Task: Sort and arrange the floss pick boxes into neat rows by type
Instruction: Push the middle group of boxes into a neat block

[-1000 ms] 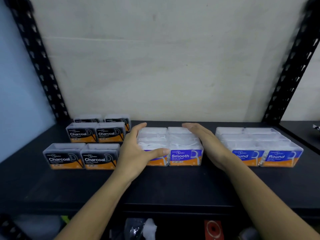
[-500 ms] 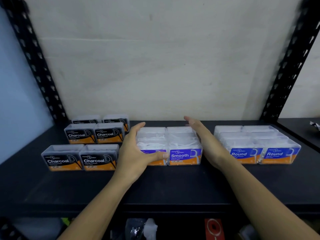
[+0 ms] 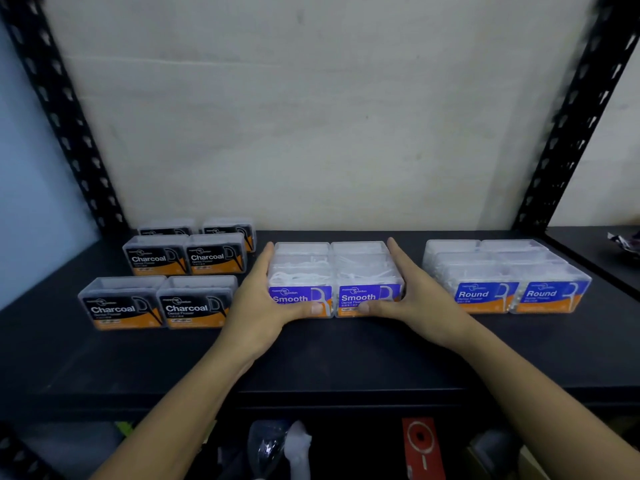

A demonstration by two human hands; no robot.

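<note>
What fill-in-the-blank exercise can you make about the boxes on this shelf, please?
1. The left hand and right hand press the sides of the middle boxes, labelled ____.
2. The black boxes on the left are labelled ____.
3. The boxes on the right are labelled ____.
Missing words: Smooth; Charcoal; Round.

You had bare shelf (image 3: 346, 355) all along the front edge. Your left hand (image 3: 258, 306) filled the gap between Charcoal boxes (image 3: 159, 306) and Smooth boxes (image 3: 334, 268); your right hand (image 3: 415, 299) sat in the wider gap before the Round boxes (image 3: 512, 271). Wall (image 3: 329, 133) stood close behind the back rows; open air above every box.
</note>
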